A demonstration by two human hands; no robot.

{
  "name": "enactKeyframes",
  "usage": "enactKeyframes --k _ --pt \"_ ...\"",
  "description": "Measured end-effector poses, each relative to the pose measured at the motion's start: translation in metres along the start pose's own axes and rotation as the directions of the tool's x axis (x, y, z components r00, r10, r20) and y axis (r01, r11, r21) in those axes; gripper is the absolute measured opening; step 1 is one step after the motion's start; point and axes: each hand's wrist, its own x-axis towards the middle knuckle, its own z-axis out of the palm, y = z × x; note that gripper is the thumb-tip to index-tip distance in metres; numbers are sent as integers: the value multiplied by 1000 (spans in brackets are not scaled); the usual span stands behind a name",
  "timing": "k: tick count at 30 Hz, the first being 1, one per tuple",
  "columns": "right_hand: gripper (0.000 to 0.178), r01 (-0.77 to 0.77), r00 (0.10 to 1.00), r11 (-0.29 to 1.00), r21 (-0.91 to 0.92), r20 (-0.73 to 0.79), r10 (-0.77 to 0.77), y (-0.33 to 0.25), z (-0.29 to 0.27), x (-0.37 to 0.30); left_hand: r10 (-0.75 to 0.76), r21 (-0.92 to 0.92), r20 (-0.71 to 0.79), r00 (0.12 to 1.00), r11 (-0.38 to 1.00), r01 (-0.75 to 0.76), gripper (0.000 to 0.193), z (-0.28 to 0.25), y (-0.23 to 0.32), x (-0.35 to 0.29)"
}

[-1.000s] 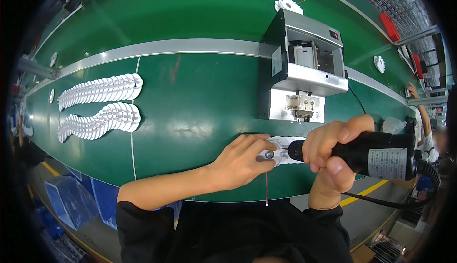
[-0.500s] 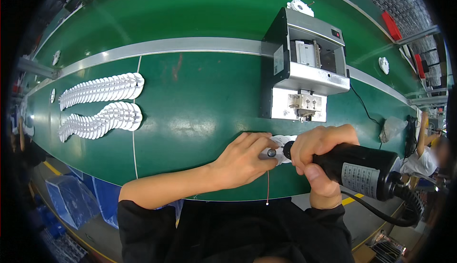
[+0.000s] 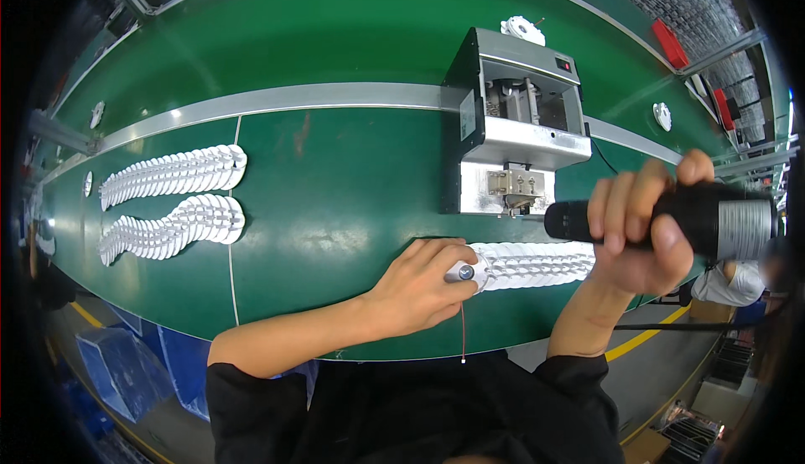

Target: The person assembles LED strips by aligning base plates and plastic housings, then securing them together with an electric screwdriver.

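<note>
My right hand point(image 3: 641, 225) is wrapped round a black electric screwdriver point(image 3: 568, 221), raised over the table. Its thin bit points left and reaches the metal outlet block point(image 3: 516, 185) at the front of a screw feeder point(image 3: 474, 116); whether they touch I cannot tell. Under my left hand point(image 3: 423, 284), fingers curled round its edge, lies a small white round part point(image 3: 463, 274) with a dark round centre. From it a thin reddish wire point(image 3: 464, 330) with a white end hangs toward the near edge. Just right of this part runs a row of overlapping white discs point(image 3: 537, 267).
Two more rows of overlapping white discs point(image 3: 172, 174) lie on the left of the green table point(image 3: 335, 170). A metal rail point(image 3: 335, 95) crosses behind them. Single white parts point(image 3: 662, 117) sit on the far surface. Blue bins point(image 3: 126, 363) stand below at left.
My right hand has lifted the screwdriver off the white part and moved it up and right, to the feeder's outlet. The white row beneath now shows. My left hand stays on the part.
</note>
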Motion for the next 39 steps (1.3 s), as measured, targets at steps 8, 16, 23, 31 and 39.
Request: enactKeyframes --k 8,16,23,31,39 --pt "40 -65 997 991 -121 -46 59 20 1 13 8 -8 15 1000 1000 -7 28 1 -1 1" --pt "38 -154 986 976 -151 -94 141 11 12 4 3 -17 21 1000 1000 -3 29 -2 -1 1" --pt "40 48 998 993 112 36 -53 -6 -11 25 5 -10 10 1000 1000 -5 29 -1 -2 0" --pt "29 139 937 985 -101 -307 -164 -11 -39 59 1 -6 26 1000 1000 -1 28 0 -1 -1" --pt "33 255 951 965 -67 -163 -263 -36 -37 58 -4 10 35 999 1000 4 28 -1 -1 0"
